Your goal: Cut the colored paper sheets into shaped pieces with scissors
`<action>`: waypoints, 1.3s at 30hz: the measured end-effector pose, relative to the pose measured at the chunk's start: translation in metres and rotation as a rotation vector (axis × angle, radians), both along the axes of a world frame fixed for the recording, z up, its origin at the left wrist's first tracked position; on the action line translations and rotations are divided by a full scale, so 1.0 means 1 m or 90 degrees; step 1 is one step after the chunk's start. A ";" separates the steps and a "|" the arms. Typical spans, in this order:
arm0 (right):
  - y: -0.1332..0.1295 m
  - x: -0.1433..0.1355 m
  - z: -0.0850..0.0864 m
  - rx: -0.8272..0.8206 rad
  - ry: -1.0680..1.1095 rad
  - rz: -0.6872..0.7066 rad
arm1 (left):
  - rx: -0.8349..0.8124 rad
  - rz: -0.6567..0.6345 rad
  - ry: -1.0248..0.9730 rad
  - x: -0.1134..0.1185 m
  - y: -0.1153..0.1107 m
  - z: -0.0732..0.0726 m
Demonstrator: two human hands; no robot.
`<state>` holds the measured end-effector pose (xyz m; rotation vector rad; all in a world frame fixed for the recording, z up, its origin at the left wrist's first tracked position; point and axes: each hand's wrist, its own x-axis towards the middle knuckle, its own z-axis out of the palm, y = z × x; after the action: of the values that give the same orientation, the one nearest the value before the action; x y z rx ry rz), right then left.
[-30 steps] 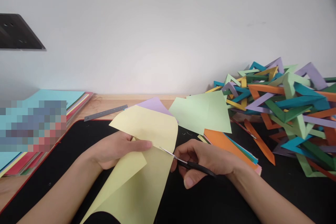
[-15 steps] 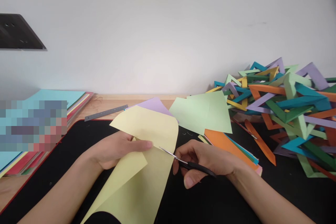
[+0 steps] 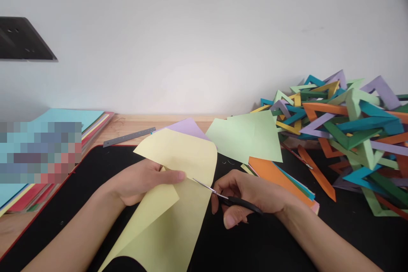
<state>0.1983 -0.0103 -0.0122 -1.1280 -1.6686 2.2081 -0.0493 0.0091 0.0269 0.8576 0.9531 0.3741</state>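
Note:
A large sheet of pale yellow paper [image 3: 188,212] curves up in front of me, its near part bending over and its far part leaning back. My left hand [image 3: 153,180] pinches it near the middle, thumb on top and fingers hidden behind. From the right, my right hand [image 3: 239,197] grips a pair of scissors [image 3: 231,200] by the black handles. The narrow silver blades point left across the paper, their tip just right of my left thumb. Whether both blades are closed together is hard to make out.
Colored paper stacks [image 3: 76,115] lie at left. A steel ruler [image 3: 129,137], purple paper [image 3: 188,126] and light green sheets [image 3: 247,136] are behind. Orange strips [image 3: 267,178] and an orange craft knife [image 3: 317,174] lie right, beside linked folded-paper shapes [image 3: 350,127]. Below is a black mat [image 3: 79,178].
Almost nothing differs. The fingers of my right hand have shifted slightly around the scissors, while my left hand and the yellow paper stay in place.

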 end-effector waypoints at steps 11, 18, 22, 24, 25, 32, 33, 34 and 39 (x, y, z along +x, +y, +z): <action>0.000 0.002 -0.001 0.022 0.004 -0.005 | -0.030 0.047 -0.030 -0.002 0.001 0.008; 0.001 0.002 -0.002 0.027 -0.002 0.017 | -0.020 0.035 -0.015 -0.003 0.000 0.004; 0.000 0.001 0.001 0.025 0.020 0.023 | -0.015 0.028 -0.005 -0.002 0.000 0.002; 0.000 0.000 0.003 0.023 0.031 0.015 | -0.014 0.032 0.004 -0.001 0.000 0.003; -0.001 0.000 0.004 0.022 0.033 0.012 | -0.012 0.033 0.007 -0.001 0.000 0.003; -0.001 0.001 0.002 0.023 0.012 0.029 | -0.008 0.026 0.027 0.000 -0.002 0.006; 0.000 0.001 0.001 0.027 0.005 0.032 | -0.009 0.025 0.031 0.000 -0.002 0.006; 0.000 0.002 0.000 0.030 0.000 0.034 | -0.008 0.024 0.036 0.000 -0.002 0.006; 0.001 0.001 0.000 0.030 -0.014 0.038 | 0.002 0.018 0.058 0.000 -0.002 0.006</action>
<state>0.1997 -0.0096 -0.0118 -1.1087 -1.7760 2.1862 -0.0491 0.0075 0.0324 0.8702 1.0505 0.3630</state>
